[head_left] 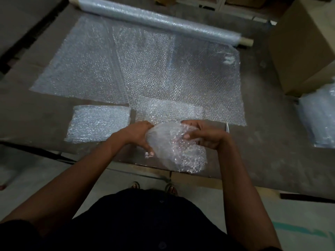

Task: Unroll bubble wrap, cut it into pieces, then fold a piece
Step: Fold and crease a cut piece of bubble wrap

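Observation:
I hold a crumpled piece of bubble wrap [178, 151] above the near edge of the cardboard-covered table [272, 142]. My left hand [139, 135] grips its left side and my right hand [201, 135] grips its top right. Beyond my hands two large unrolled sheets [174, 69] lie flat and overlapping. The bubble wrap roll [159, 19] lies across the far side. A folded piece [99, 123] rests to the left of my hands. Another folded piece [172, 110] lies on the sheet just past my fingers.
A thin pale blade-like tool [227, 126] lies right of my right hand. A large cardboard box [304, 48] stands at the right, with a stack of bubble wrap pieces [320, 118] below it. The floor and my feet [154, 186] show under the table edge.

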